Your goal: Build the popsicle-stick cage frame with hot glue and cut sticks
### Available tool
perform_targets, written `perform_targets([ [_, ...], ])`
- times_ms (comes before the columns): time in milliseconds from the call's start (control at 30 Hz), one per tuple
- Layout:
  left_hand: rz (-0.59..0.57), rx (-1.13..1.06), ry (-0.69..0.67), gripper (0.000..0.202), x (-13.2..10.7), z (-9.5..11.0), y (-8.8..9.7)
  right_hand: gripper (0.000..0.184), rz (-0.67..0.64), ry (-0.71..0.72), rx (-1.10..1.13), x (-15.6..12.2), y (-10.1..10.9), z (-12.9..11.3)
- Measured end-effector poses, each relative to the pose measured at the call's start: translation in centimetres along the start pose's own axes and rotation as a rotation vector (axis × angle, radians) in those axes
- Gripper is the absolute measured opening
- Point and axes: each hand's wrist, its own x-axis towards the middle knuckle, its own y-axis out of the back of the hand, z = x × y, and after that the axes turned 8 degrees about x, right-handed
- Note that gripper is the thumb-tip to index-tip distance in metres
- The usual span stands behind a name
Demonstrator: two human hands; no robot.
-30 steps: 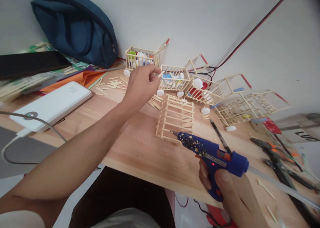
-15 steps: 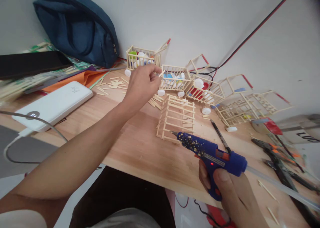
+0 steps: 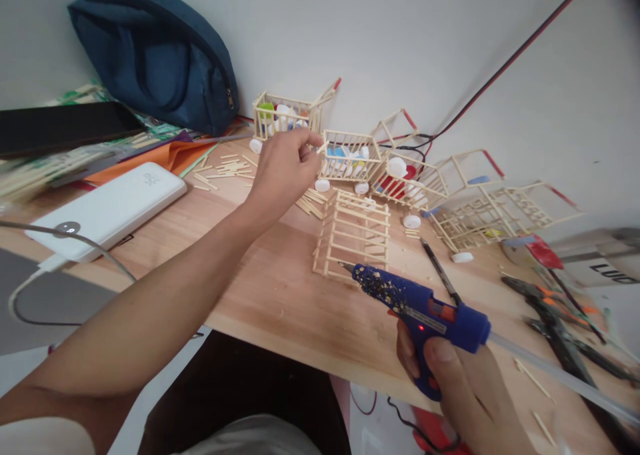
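Observation:
A short wooden stick (image 3: 323, 146) is pinched between the thumb and fingers of my left hand (image 3: 289, 165), raised in front of the small stick-built carts. My right hand (image 3: 450, 375) is wrapped round the grip of a blue hot glue gun (image 3: 420, 305), whose red light is lit. Dried glue flecks cover its front, and a clear glue stick (image 3: 560, 372) trails from its rear. The gun's nozzle points left, in front of the lower edge of a stick frame (image 3: 353, 235) on the table, between my two hands.
Behind stand several carts (image 3: 350, 155) with white wheels, some loaded with bottle caps. Loose short sticks (image 3: 233, 166) lie on the wooden table (image 3: 280, 302). A white power bank (image 3: 110, 208) and blue bag (image 3: 155, 55) are left; a pencil (image 3: 440, 268) and pliers (image 3: 550, 315) right.
The glue gun in my right hand has shifted very slightly left. My left hand stays almost still with the stick.

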Motion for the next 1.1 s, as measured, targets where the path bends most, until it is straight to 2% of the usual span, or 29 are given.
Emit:
perform_targets([
  [133, 0.0, 0.005, 0.004, 0.026, 0.03, -0.07, 0.0, 0.055, -0.012, -0.041, 0.029, 0.03, -0.01, -0.16],
  [1100, 0.043, 0.014, -0.033, 0.027, 0.05, -0.1, 0.12, 0.05, 0.029, -0.019, 0.02, 0.09, -0.03, -0.54],
])
